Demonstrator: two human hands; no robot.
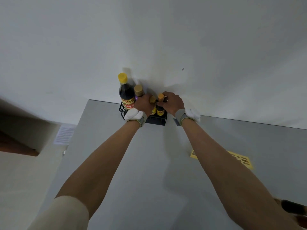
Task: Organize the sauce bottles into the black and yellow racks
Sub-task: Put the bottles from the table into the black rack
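Observation:
The black rack (157, 120) stands at the table's far edge against the wall. A tall dark bottle with a yellow cap (126, 93) sits in its left end, with a gold-capped bottle (139, 90) beside it. My left hand (144, 102) is closed around a small bottle with a gold cap (152, 100). My right hand (172, 101) grips the neck of a small orange-capped bottle (160, 105) standing in the rack. The yellow rack (244, 161) lies flat on the table at the right, partly hidden by my right forearm.
The grey table (149, 163) ends at a white wall. A sheet of paper (64, 134) lies off the table's left side. A dark object (294, 207) sits at the table's near right corner.

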